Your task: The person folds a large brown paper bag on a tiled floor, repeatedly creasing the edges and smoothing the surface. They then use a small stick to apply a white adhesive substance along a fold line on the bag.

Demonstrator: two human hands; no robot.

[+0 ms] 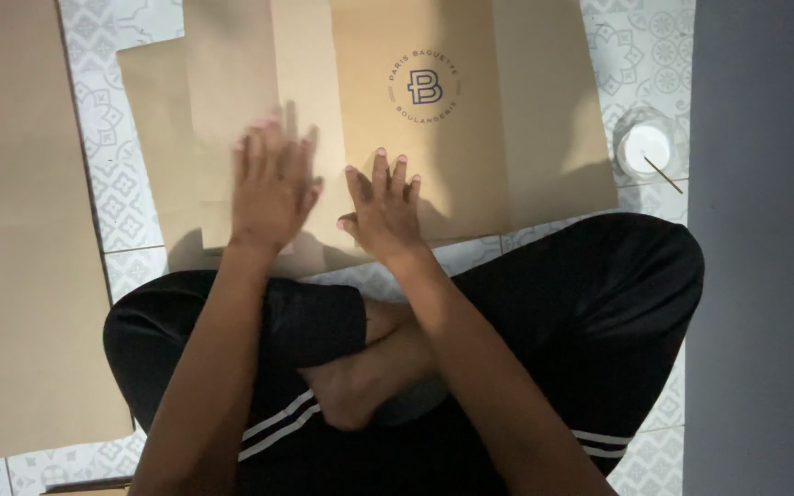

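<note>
A flat brown paper sheet [470,138] with a round dark printed emblem lies on the patterned tile floor in front of my crossed legs. My left hand [273,188] is blurred, palm down with fingers spread on a folded-over flap [232,83] of the paper. My right hand [383,209] presses flat on the paper next to it, fingers apart. Neither hand grips anything.
A large brown sheet [20,230] covers the floor at the left. A small clear cup [647,147] with white contents and a thin stick stands at the right. A grey wall [765,248] runs along the right side. My legs in black trousers [599,303] fill the foreground.
</note>
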